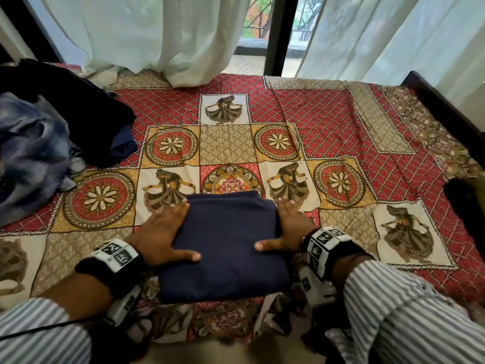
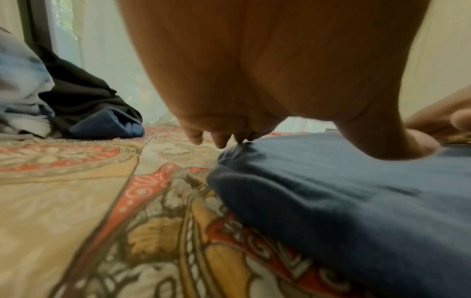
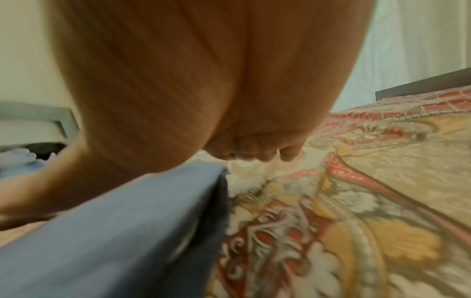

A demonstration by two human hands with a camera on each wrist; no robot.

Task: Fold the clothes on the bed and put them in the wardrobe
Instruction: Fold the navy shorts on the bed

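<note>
One folded navy garment (image 1: pixel 225 245) lies on the bed at 6 o'clock, with two hands on it: the left hand (image 1: pixel 160 235) and the right hand (image 1: pixel 287 229). At 9 o'clock is one pile of unfolded clothes (image 1: pixel 52 132); I can tell about three pieces in it. At 12 o'clock hang two white curtains (image 1: pixel 157 35), and the one bedsheet (image 1: pixel 341 122) shows four dancer figures and four round flower medallions.
</note>
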